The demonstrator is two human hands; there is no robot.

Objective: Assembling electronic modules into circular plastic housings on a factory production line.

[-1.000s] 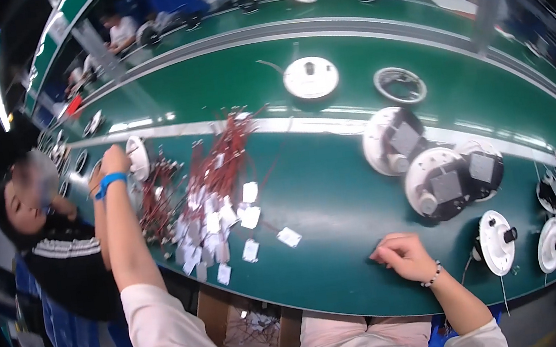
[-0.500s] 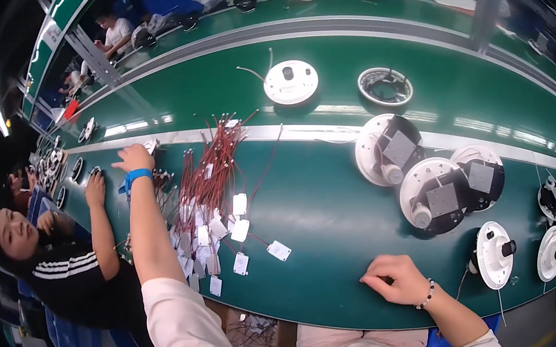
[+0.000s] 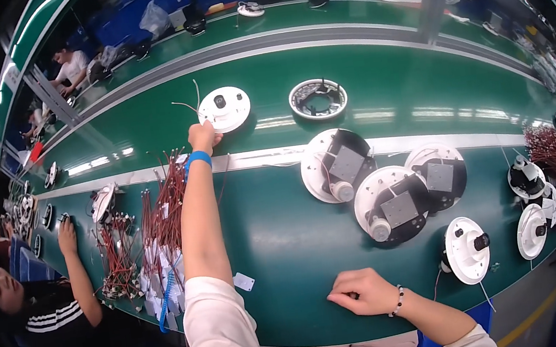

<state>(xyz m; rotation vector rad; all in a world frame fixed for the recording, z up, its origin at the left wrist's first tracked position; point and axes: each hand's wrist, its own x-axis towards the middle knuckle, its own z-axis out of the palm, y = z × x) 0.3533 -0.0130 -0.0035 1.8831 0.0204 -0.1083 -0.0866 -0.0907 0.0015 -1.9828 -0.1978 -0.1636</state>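
My left hand [image 3: 204,137], with a blue strap [image 3: 198,157] round its wrist, reaches far across the bench. Its fingers close at the near left edge of a white round camera housing [image 3: 227,110] with a black lens and thin pale wires. That housing lies on the green belt. Close to the bench's front edge rests my right hand [image 3: 365,292], loosely curled, with nothing visible in it. Below my left forearm lie bundles of red wires [image 3: 165,211] with white tags. A white tag [image 3: 243,282] sits beside my left sleeve.
White discs with black plates and silver boxes [image 3: 393,204] lie mid-bench. A white lens housing [image 3: 468,251] stands right of my right hand; more housings [image 3: 531,231] and red wires [image 3: 553,153] are beyond. A white ring [image 3: 318,99] lies on the belt. A co-worker's arm [image 3: 79,281] rests at left.
My left hand has moved right from the left end of the bench to the white camera housing. The view has swung right. My right hand stays curled on the bench.
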